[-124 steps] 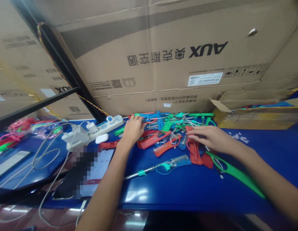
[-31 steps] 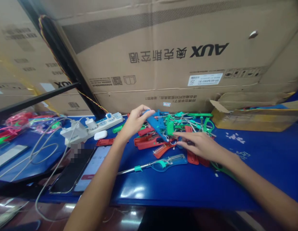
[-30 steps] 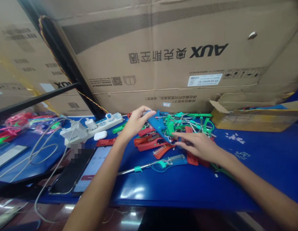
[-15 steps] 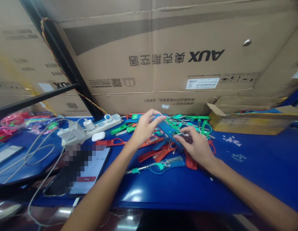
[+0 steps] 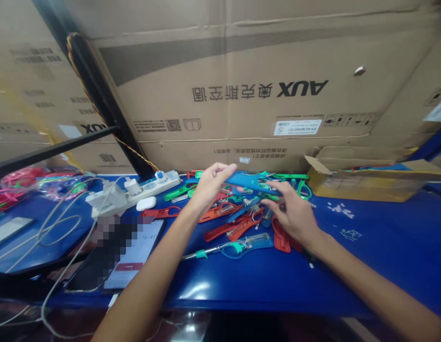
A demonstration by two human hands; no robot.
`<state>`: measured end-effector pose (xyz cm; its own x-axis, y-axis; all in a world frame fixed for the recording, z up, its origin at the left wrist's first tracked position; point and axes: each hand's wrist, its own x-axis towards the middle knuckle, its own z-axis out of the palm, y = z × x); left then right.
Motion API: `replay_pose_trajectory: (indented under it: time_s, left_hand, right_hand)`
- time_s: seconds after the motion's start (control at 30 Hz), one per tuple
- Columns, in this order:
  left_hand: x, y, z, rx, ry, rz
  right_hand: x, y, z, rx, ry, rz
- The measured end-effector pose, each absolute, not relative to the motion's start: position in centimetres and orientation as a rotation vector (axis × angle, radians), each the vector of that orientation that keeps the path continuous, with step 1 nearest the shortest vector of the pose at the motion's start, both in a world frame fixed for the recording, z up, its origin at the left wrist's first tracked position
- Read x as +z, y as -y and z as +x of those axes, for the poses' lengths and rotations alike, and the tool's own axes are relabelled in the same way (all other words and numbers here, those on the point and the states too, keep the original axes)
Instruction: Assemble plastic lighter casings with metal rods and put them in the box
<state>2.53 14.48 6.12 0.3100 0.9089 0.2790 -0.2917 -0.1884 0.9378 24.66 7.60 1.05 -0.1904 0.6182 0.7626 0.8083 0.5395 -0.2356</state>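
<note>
My left hand (image 5: 213,186) is closed on one end of a blue long-reach lighter handle (image 5: 243,180), thumb on top. At its other end my right hand (image 5: 289,209) has the forefinger along the top and the thumb below, closed around that end. The handle lies almost level above the pile; its underside is hidden. In front of it rests a blue half-assembled lighter (image 5: 254,241) with a green trigger, metal tube and wires showing. Red handle pieces (image 5: 220,231) and another red piece (image 5: 281,237) lie under and beside my hands.
A cardboard box (image 5: 370,185) with coloured parts stands at the right, near scattered small white bits (image 5: 340,209). At the left are a power strip (image 5: 149,187) with plugs, a white earphone case (image 5: 146,204), a phone (image 5: 138,256) and loose cables. Large cartons (image 5: 206,57) wall the back.
The blue handle has turned from slanting down toward the right to nearly level. My right fingers have shifted from a pinch near the wires to its right end.
</note>
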Motion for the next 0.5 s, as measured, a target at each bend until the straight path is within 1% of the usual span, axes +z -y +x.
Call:
replay_pose_trajectory:
  time_s: [0.17,0.3,0.37,0.5]
  left_hand:
    - [5.3,-14.5,3.1,1.201,-0.497,1.248]
    - [4.4,-12.5,5.1,1.204,-0.513,1.542]
    - [4.0,-11.3,5.9,1.163,-0.474,1.795]
    - [4.0,-10.5,5.9,1.087,-0.463,2.265]
  right_hand:
    - [1.7,-7.5,24.8,0.149,1.550,-1.132]
    - [2.6,-7.6,25.0,0.425,1.639,-1.180]
    - [2.8,-7.7,25.0,0.475,1.680,-1.150]
    - [2.8,-7.5,25.3,0.370,1.687,-1.151]
